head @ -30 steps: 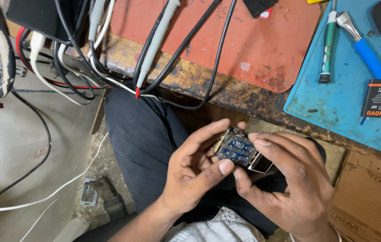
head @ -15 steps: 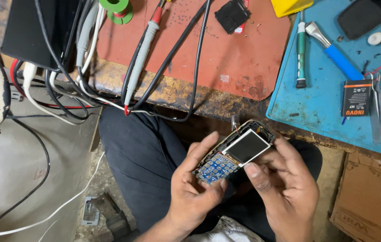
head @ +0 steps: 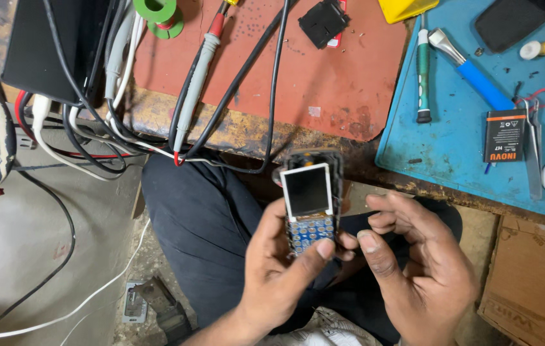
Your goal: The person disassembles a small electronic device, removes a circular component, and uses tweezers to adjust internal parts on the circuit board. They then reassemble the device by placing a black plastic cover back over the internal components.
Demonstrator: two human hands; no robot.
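The stripped phone (head: 309,202) stands upright over the lap, long axis pointing toward the counter (head: 247,131). The left hand (head: 279,272) grips its keypad end; the right hand (head: 413,269), loosely curled and empty, hovers just beside it.

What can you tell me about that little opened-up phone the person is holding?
The phone is a small bar handset with its front cover off. A white-framed dark, unlit screen sits above a blue board dotted with round metal keypad contacts. It stands almost upright above the person's lap, just before the workbench edge. The left hand grips its lower end, thumb across the contacts. The right hand is beside it, fingers curled.
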